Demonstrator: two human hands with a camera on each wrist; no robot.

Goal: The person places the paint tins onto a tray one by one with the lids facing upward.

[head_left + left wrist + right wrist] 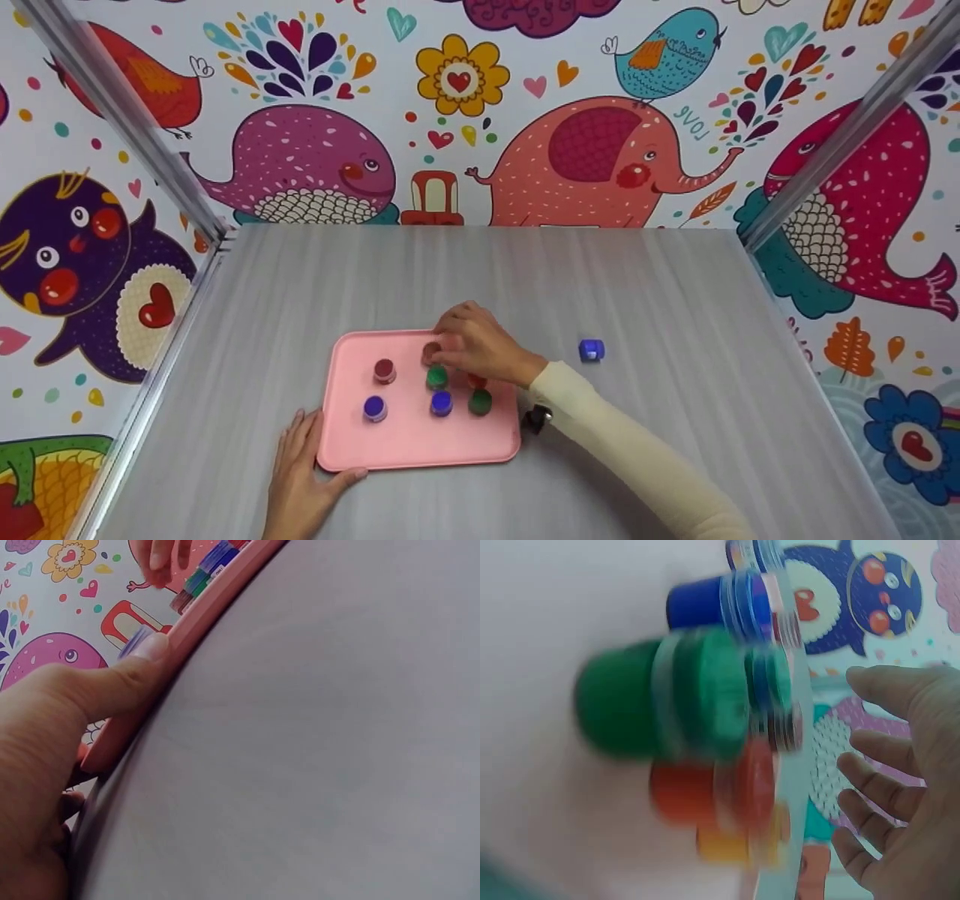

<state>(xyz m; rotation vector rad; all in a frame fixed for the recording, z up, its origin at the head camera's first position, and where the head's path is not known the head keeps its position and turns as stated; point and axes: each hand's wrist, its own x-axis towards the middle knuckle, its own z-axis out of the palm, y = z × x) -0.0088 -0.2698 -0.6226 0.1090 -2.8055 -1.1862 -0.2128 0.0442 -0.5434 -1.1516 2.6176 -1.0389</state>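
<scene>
A pink tray (405, 450) on the table carries several small paint pots. My left hand (304, 472) holds its near left corner, thumb on the front rim and fingers along the left side. Over the tray's back part hovers my right hand (480, 345), fingers spread loosely and holding nothing in the right wrist view. Close beneath it are a brown pot (431, 352) and a green pot (436, 376). Nearer the front stand a blue pot (441, 403) and a dark green pot (480, 402). An orange-red pot (705, 791) and a yellow pot (735, 840) are partly hidden.
On the tray's left side sit a dark red pot (385, 370) and a purple pot (375, 408). A blue pot (592, 350) lies on the table right of the tray. A small black object (537, 417) shows beside the right sleeve. Patterned walls (450, 150) surround the table.
</scene>
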